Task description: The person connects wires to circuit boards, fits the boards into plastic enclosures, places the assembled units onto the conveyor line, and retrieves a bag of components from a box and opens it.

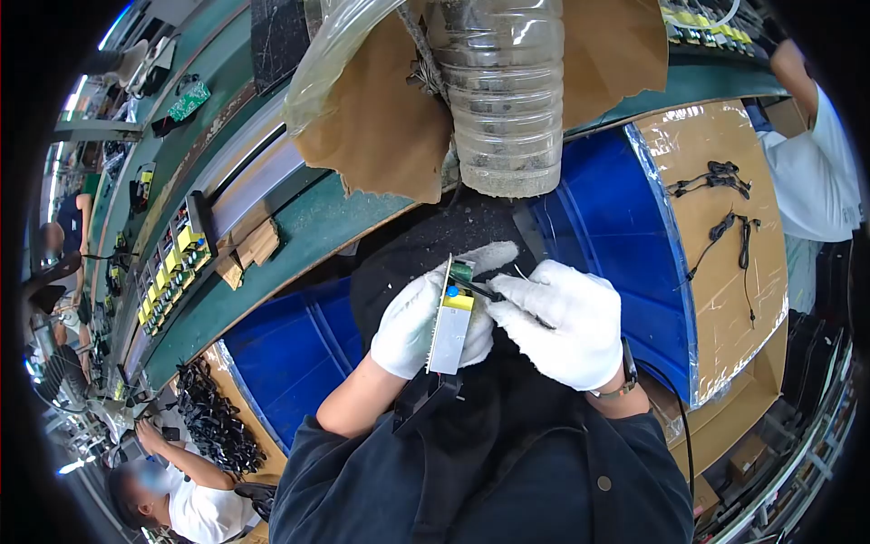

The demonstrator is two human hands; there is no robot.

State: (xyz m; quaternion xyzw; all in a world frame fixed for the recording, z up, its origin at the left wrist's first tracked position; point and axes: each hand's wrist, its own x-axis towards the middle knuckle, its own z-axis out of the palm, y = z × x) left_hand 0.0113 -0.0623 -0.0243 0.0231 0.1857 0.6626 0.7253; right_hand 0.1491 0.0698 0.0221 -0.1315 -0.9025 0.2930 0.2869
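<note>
Dark clothes (526, 490) are covering the person's chest, closest of all. Over the lap, both hands are wearing white gloves. The left hand (408, 322) is holding a circuit board (449, 331), with its fingers wrapping around it. The board is standing on its side, and it is showing a shiny silver plate, a yellow block and a little blue dot. The right hand (566, 322) is pinching a thin black thing (480, 292) and is pointing it at the board's upper part. I can't tell if it is a tool or a cord.

On both sides, blue walls (621, 218) are slanting down. Past the right one, a cardboard sheet (707, 317) is carrying black cords (720, 177), which are lying toward its edge farthest from the blue. On the left, a black cord pile (213, 412) is spilling by more cardboard.

In front, a green worktop (317, 218) is stretching across. A clear bottle (507, 109) is hanging past its front edge. Near the left end, a row of boards (177, 263) is sitting beside a metal rail. Other people in white shirts (207, 503) are keeping to the far sides.
</note>
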